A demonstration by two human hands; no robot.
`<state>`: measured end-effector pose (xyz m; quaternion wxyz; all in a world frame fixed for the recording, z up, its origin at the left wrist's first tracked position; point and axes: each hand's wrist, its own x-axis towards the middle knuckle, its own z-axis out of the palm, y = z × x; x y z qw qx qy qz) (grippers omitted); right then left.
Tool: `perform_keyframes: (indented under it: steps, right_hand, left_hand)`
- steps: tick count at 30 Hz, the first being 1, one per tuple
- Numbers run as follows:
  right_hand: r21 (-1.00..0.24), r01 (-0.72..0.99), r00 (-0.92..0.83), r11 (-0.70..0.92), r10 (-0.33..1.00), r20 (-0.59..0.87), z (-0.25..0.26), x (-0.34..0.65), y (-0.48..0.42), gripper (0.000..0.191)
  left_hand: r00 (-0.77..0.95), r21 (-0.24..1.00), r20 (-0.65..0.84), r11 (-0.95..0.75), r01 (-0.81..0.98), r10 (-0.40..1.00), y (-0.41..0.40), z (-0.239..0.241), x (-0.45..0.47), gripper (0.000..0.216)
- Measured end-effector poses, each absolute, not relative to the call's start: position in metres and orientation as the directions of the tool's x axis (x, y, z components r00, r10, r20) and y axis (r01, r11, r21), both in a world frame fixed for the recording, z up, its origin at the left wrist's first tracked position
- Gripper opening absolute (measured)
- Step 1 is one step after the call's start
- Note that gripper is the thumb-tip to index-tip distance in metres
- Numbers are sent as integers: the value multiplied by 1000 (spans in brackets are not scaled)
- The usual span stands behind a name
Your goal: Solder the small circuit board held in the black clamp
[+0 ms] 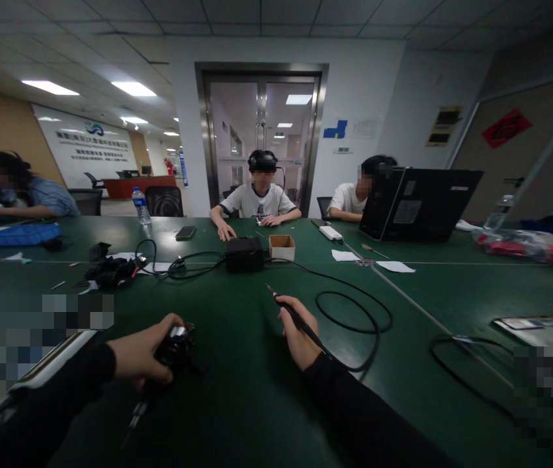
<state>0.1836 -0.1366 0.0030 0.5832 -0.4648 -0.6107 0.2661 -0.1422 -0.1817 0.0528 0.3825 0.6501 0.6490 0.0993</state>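
My right hand (300, 328) is closed around a soldering iron (300, 320), held like a pen, its pointed metal tip up and away from me above the green table. A black cord (377, 325) trails from its rear end. My left hand (147, 354) grips a black object with a shiny metal part (179, 341); its exact kind is unclear. Under that hand a thin rod with a metallic end (134, 416) points toward me, partly hidden. Ahead of both hands sits a black box (244, 254) with cables on both sides.
A small open cardboard box (282, 248) stands beside the black box. Tangled black cables (113, 270) lie at left, near a phone (185, 233) and a blue tray (23, 234). A computer case (423, 205) stands back right. Other people sit across and to the left.
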Motion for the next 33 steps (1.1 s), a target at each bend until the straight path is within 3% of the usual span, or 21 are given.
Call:
perform_keyframes:
  steps: [5,16,23,25,29,33]
  right_hand:
    - [-867,253,122,430,874,470,3,183,-137,30]
    - [-866,237,144,440,866,479,3,183,-135,28]
    - [-870,231,153,436,867,475,3,183,-135,28]
    - [-869,235,151,435,867,474,4,182,-136,28]
    - [-865,248,136,436,869,476,6,183,-138,27]
    - [-864,256,136,434,868,477,5,184,-138,27]
  left_hand:
    - [143,727,-290,121,676,946,-130,42,-76,74]
    - [136,777,-256,120,618,957,-62,23,32,77]
    - [282,878,-215,58,476,935,-41,3,7,123]
    - [267,884,-140,-1,467,953,-31,0,1,104]
    - [60,839,20,-50,542,998,-17,-7,8,51]
    - [103,750,48,-104,653,994,-14,-16,18,47]
